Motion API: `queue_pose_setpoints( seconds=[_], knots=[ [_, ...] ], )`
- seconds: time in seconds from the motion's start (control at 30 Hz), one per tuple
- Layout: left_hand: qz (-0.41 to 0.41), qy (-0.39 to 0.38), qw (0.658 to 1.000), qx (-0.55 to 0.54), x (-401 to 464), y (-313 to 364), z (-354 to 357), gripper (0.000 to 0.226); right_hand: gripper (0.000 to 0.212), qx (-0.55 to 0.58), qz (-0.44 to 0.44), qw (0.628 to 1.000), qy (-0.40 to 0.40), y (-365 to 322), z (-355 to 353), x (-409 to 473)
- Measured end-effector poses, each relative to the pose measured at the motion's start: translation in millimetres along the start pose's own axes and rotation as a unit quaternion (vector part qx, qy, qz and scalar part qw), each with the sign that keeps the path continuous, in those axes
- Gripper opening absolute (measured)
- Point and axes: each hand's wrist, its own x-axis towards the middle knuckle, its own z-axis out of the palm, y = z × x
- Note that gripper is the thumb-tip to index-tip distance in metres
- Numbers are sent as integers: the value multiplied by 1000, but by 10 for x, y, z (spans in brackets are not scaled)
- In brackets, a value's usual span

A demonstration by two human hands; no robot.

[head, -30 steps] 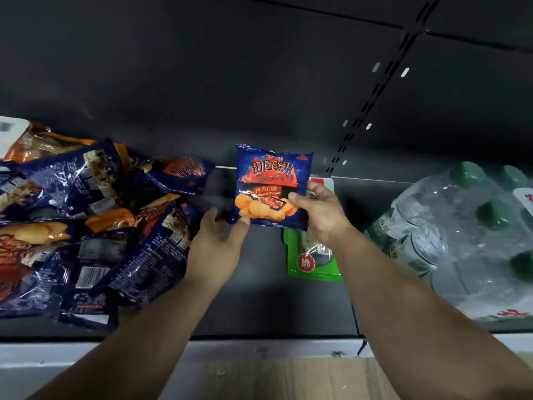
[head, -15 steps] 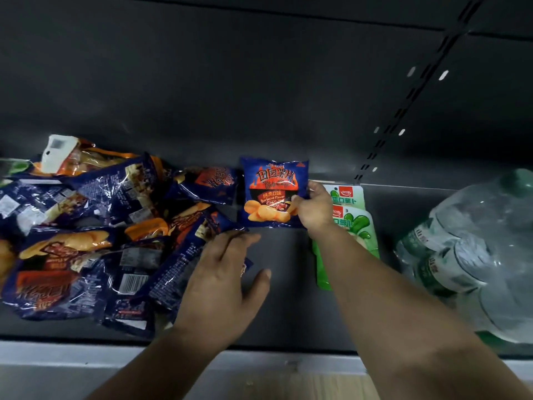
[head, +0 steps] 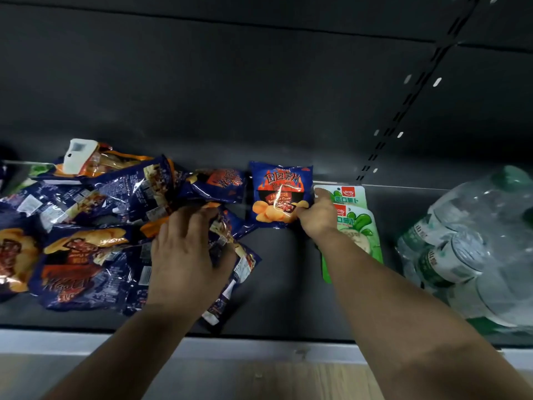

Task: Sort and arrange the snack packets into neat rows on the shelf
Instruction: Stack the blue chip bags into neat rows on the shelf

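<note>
Right hand point(head: 317, 216) pinching chip packet point(head: 278, 194)

1. The shelf point(head: 277, 272) was a dark, flat board with a pale front lip and a dark back panel behind it.
2. A loose heap of blue chip packets point(head: 95, 235) lay on its left half, overlapping at all angles, some face down.
3. One blue chip packet point(head: 281, 194) stood upright against the back panel, just right of the heap.
4. Green packets point(head: 356, 226) lay flat just beside that upright packet, on its right, apparently two stacked; the overlap was partly hidden.
5. A shrink-wrapped pack of water bottles point(head: 467, 255) lay on the right end, near the green packets.
</note>
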Motion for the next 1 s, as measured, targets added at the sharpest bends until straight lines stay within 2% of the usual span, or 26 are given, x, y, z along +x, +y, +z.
queue_pose_setpoints(
  seconds=[0.07, 0.23, 0.4, 0.53, 0.7, 0.77, 0.87, 1.0],
  knots=[
    [-56, -25, 998, 20, 28, -35, -47, 69, 32, -11, 1, 1000, 2, -7, 8, -19],
    [-117, -100, 987, 52, 45, -70, -81, 75, 32, 50, 4, 997, 51, 18, 66, -33],
    [-125, -156, 979, 49, 97, -192, -75, 55, 43, 61, 6, 996, 66, 37, 110, -10],
    [-122, -155, 980, 35, 118, -190, -67, 45, 46, 38, -19, 996, 76, 18, 103, -24],
    [-108, -124, 986, -36, 200, -8, -97, 37, 55, 40, -45, 994, 92, -65, -48, -139],
    [-104, -104, 986, -83, 242, 117, -84, 37, 47, 63, -61, 992, 90, -125, -122, -202],
    [-107, -93, 978, -151, 286, 319, -14, 37, 28, 110, -55, 991, 45, -250, -213, -329],
    [-119, -69, 961, -239, 299, 457, 72, 35, 31, 173, -4, 982, -82, -368, -376, -464]
  ],
)
